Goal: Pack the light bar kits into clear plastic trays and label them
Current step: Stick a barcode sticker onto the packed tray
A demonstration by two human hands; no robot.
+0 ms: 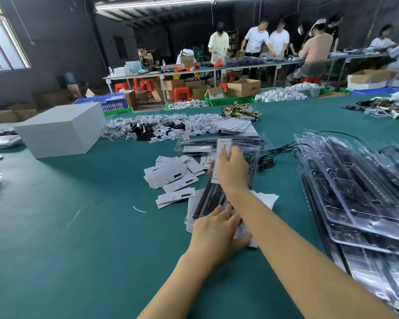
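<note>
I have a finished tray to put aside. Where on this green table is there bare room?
Bare green table lies left of the left hand, below the white box and the loose labels. It is crowded at right with stacked clear trays, and beyond the right hand.

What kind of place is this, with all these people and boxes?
Most likely a packing workshop in a small factory. Other workers stand along a long bench with cardboard boxes under it, and on the green table lie a stack of clear plastic trays and a pile of paper labels.
</note>
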